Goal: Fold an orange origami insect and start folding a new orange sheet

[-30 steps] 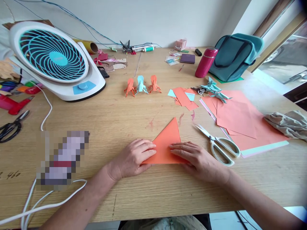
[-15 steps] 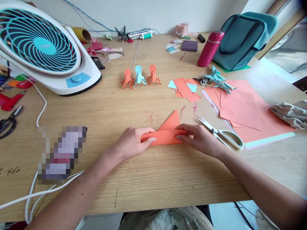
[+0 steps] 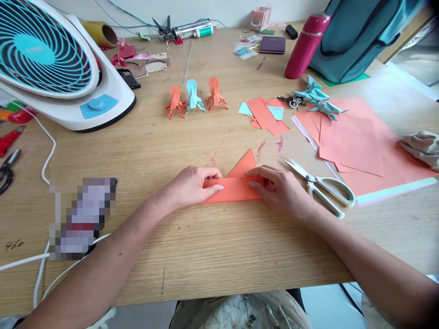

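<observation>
An orange sheet of paper (image 3: 233,189) lies low on the table in front of me, its near part folded into a long band and a triangular flap pointing away behind it. My left hand (image 3: 197,185) pinches the band's left end, thumb in front and fingers behind. At the right end, my right hand (image 3: 276,186) grips the band between thumb and fingers, covering that end. Just right of that hand lie white-handled scissors (image 3: 317,183), blades apart. Beyond the paper stand three folded paper figures, two orange and a light blue one (image 3: 195,95) between them.
A white fan (image 3: 113,103) stands at the left, with a blurred phone-like object (image 3: 85,217) and white cables nearer me. Orange paper scraps (image 3: 262,113), larger orange sheets (image 3: 353,144), blue folded figures (image 3: 313,93) and a pink bottle (image 3: 306,48) are at the right.
The view has shifted slightly. My right hand has slid inward along the band toward the left hand, covering more of the right end. Both hands keep hold of the paper.
</observation>
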### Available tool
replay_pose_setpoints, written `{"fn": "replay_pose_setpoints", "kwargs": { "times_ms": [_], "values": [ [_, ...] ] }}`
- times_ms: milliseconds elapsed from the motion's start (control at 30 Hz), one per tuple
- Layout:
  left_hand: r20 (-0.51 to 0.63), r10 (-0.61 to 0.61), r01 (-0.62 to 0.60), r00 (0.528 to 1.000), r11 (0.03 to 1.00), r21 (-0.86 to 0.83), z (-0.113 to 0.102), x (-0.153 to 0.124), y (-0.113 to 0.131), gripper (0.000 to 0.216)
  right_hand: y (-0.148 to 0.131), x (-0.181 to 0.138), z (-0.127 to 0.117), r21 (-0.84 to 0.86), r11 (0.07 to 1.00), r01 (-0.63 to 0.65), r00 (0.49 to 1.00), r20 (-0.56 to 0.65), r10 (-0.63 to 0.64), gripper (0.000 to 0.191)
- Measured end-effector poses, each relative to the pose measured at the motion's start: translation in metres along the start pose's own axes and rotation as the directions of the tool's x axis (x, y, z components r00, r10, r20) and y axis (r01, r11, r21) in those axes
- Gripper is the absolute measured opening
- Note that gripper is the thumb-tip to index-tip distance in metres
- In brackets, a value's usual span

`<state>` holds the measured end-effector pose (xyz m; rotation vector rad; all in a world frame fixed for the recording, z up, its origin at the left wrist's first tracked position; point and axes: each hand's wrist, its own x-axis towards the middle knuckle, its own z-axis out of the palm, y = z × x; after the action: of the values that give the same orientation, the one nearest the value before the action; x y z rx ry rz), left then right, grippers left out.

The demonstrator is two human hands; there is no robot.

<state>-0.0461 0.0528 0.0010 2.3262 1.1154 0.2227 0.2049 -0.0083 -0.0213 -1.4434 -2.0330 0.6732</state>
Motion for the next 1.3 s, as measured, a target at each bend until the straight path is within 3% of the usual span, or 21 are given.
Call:
{"fn": "replay_pose_setpoints", "kwargs": {
  "times_ms": [133,267,333,400,500,567,867,1133,1300],
  "values": [
    [-0.023,0.035,-0.035,0.999,0.999,0.012,0.005,0.002,-0.002,0.011,0.003,0.001,0.004,-0.070,0.997,0.013,1.000,0.010,-0.012,0.018],
    [-0.186,0.154,-0.138,0.970,0.986,0.096,0.011,-0.002,-0.001,0.017,0.004,0.002,0.006,-0.101,0.994,0.032,0.999,0.016,-0.031,0.018],
    [-0.276,0.277,-0.223,0.921,0.952,0.210,0.015,-0.007,0.003,0.016,0.004,0.002,0.006,-0.101,0.995,0.027,1.000,0.013,-0.026,0.018],
    [-0.306,0.445,-0.344,0.842,0.879,0.331,0.019,-0.013,0.008,0.019,0.003,0.002,0.007,-0.096,0.995,0.024,1.000,0.009,-0.023,0.019],
    [-0.197,0.659,-0.536,0.726,0.722,0.438,0.028,-0.021,0.013,0.031,0.003,0.004,0.007,-0.094,0.995,0.022,1.000,0.003,-0.022,0.017],
    [-0.109,0.711,-0.599,0.694,0.655,0.462,0.033,-0.024,0.013,0.038,0.003,0.004,0.006,-0.095,0.995,0.016,1.000,0.004,-0.016,0.015],
    [0.019,0.654,-0.588,0.756,0.666,0.459,0.044,-0.022,0.004,0.043,0.007,0.004,0.008,-0.143,0.990,-0.001,1.000,-0.027,-0.003,0.018],
    [0.075,0.578,-0.557,0.812,0.731,0.394,0.044,-0.021,0.004,0.045,0.014,-0.008,-0.005,-0.017,0.998,0.055,0.985,-0.161,-0.057,0.024],
    [0.096,0.548,-0.538,0.831,0.749,0.387,0.045,-0.021,0.002,0.049,0.008,-0.028,-0.014,-0.037,0.993,0.109,0.989,-0.097,-0.112,0.026]
  ]
}}
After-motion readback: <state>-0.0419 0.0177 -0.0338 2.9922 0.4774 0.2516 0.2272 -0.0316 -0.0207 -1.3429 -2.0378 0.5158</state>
